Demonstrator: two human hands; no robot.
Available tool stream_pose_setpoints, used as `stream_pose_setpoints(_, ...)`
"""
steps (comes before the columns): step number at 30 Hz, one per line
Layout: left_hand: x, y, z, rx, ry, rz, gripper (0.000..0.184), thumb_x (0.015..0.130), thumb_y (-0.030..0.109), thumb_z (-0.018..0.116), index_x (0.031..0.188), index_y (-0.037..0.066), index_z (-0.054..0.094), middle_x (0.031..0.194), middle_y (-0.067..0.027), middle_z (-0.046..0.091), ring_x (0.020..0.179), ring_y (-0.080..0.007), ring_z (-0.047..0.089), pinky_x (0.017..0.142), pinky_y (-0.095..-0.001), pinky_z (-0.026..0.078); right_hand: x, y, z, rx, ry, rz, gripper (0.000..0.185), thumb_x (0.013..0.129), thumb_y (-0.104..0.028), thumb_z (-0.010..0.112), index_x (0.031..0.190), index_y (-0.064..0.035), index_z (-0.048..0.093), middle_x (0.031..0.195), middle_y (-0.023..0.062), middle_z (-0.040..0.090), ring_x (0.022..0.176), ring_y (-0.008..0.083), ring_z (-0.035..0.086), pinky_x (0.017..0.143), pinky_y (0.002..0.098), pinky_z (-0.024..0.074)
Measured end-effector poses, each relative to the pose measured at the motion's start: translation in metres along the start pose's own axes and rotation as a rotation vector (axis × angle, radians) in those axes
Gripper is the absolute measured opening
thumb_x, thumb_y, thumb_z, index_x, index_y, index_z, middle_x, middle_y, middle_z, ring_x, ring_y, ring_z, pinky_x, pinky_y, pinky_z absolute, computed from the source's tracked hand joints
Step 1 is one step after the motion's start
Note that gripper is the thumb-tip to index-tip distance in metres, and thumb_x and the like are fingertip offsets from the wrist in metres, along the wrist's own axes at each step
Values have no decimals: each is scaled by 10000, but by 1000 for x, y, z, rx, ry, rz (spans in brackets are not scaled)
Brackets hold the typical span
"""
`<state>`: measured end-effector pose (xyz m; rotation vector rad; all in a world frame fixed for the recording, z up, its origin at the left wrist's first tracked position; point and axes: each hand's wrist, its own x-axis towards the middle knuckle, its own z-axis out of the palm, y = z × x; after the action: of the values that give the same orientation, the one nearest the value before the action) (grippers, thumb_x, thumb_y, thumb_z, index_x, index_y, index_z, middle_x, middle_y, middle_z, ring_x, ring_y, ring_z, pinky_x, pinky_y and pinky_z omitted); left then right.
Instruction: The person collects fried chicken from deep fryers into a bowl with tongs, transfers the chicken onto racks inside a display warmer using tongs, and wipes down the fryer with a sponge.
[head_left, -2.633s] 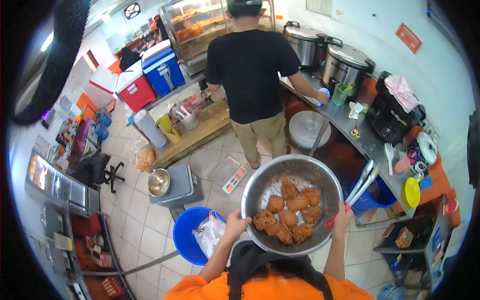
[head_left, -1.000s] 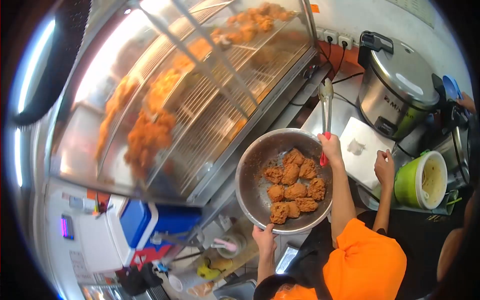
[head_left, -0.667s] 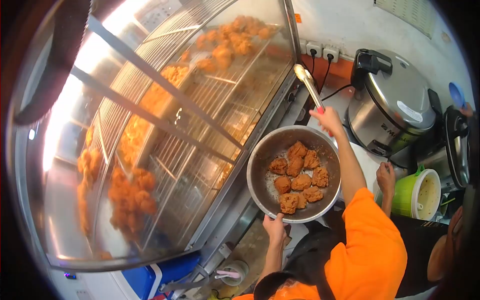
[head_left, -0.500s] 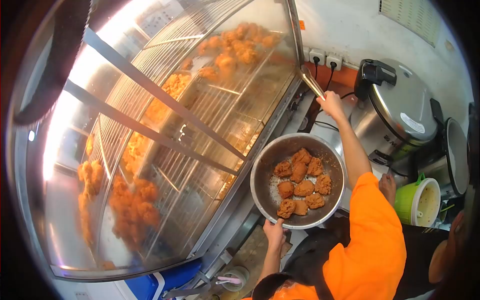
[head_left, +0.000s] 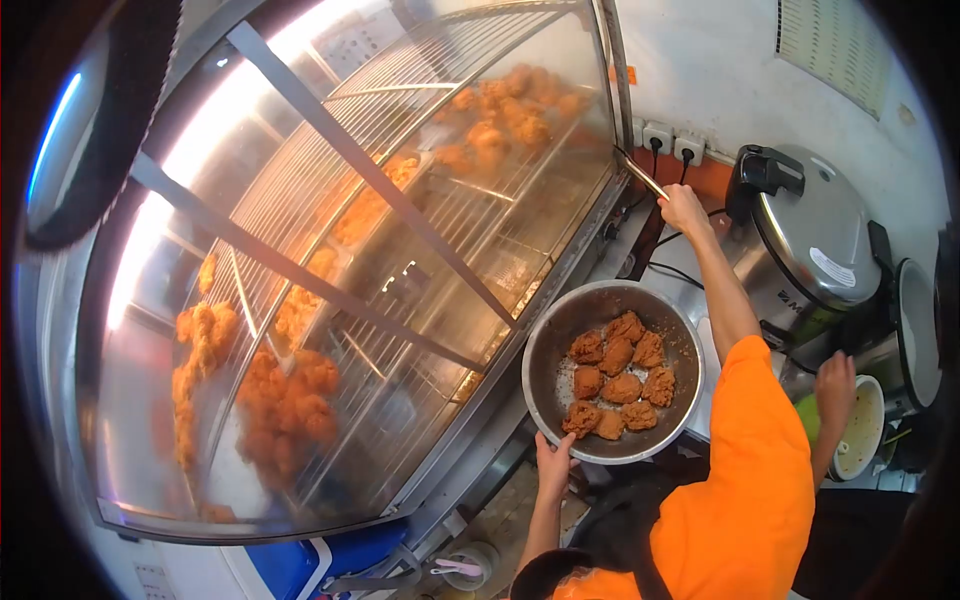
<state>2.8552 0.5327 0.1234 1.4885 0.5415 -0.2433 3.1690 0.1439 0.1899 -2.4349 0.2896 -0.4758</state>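
My left hand (head_left: 555, 466) grips the near rim of a wide steel bowl (head_left: 538, 350), thumb over the edge. Several pieces of fried chicken (head_left: 622, 388) lie inside the bowl. Stretched out beyond the bowl, my right hand (head_left: 685, 212) is closed around metal tongs (head_left: 647, 180). The tongs' far end is at the corner frame of the glass display cabinet (head_left: 612, 100); whether it touches the frame I cannot tell. Behind the glass, more fried chicken (head_left: 290, 405) sits on wire racks (head_left: 440, 110).
Right of my arm stand a large lidded steel cooker (head_left: 815, 225) and another steel pot (head_left: 915, 335). A co-worker's hand (head_left: 835, 390) is over a green bucket (head_left: 860, 440). Plugs with black cables (head_left: 672, 145) are on the wall. A blue cooler (head_left: 340, 555) is below the cabinet.
The view has shifted slightly. My hands keep their holds on the bowl and tongs, and the tongs have turned so they look thinner. The co-worker's hand has moved over the green bucket.
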Motion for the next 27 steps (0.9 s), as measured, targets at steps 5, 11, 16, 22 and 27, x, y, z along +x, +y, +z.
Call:
stream_pose_setpoints(5, -1, -6, -3, -90, -140, -58, 463, 915, 169, 585, 1320, 102, 371, 1133, -88, 590, 871, -177, 642, 620, -288, 538, -43, -1, -12, 48, -34, -74, 210, 814, -164, 627, 935, -1, 681, 881, 286, 641, 888, 439, 623, 809, 500, 486)
stream_pose_setpoints(11, 3, -11, -3, -140, -192, -34, 403, 921, 173, 580, 1278, 90, 412, 1092, -74, 604, 901, -155, 633, 679, -308, 530, -59, -6, -3, 127, -47, -151, 207, 796, -201, 643, 903, -28, 681, 843, 238, 654, 846, 417, 634, 771, 493, 491)
stream_pose_setpoints(16, 4, -9, -1, -131, -139, -56, 383, 913, 165, 579, 1251, 65, 428, 1130, -94, 591, 913, -207, 642, 698, -336, 548, -72, -43, 13, 167, -139, -263, 215, 799, -217, 635, 886, -27, 682, 815, 235, 650, 816, 418, 630, 742, 474, 497)
stream_pose_setpoints(22, 6, 7, -4, -153, -101, -139, 366, 906, 185, 589, 1214, 62, 435, 1059, -100, 611, 845, -178, 649, 652, -315, 552, -94, -60, 28, 339, -178, -462, 223, 795, -196, 621, 900, -5, 672, 774, 245, 636, 761, 421, 623, 702, 465, 494)
stream_pose_setpoints(27, 12, 32, 17, -136, -18, -220, 355, 902, 184, 583, 1205, 67, 441, 1079, -100, 588, 811, -202, 652, 631, -371, 568, -91, -76, 22, 440, -388, -507, 217, 794, -203, 629, 890, -11, 663, 734, 242, 624, 721, 411, 621, 670, 454, 492)
